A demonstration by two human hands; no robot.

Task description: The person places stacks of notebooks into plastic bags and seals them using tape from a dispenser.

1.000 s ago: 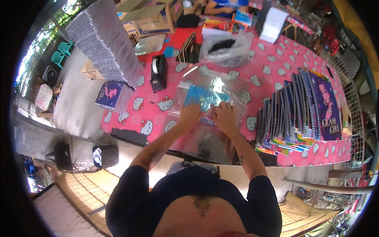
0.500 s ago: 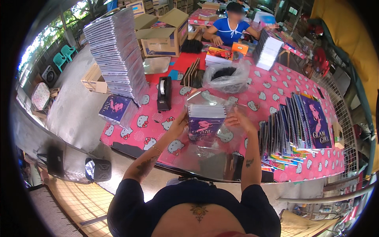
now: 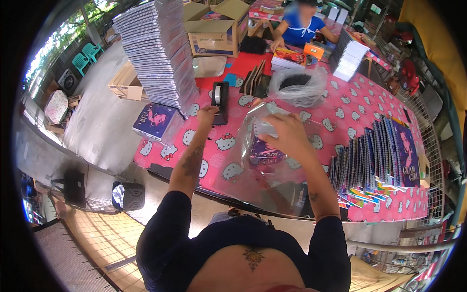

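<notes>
A small stack of spiral notebooks with purple covers (image 3: pixel 262 155) lies in front of me on a clear plastic sheet (image 3: pixel 253 182). The far part of the sheet is folded up around the stack. My right hand (image 3: pixel 287 132) lies over the stack's top, its fingers bent down on the plastic and partly hidden. To the left, my left hand (image 3: pixel 208 115) is at the near end of a black tape dispenser (image 3: pixel 221 109) with a roll of tape in it. Its fingers are pinched together there; any tape between them is too small to see.
A tall pile of wrapped notebooks (image 3: pixel 155 53) and a wrapped purple pack (image 3: pixel 154 121) stand left. Upright notebooks (image 3: pixel 372 151) fill the right. Farther off are a plastic bag (image 3: pixel 299 87), an open carton (image 3: pixel 211 41) and a person in blue (image 3: pixel 304 27) across the table.
My left hand has left the notebook stack and moved left to the tape dispenser. My right hand has moved from the plastic's right side onto the stack. The view has shifted slightly.
</notes>
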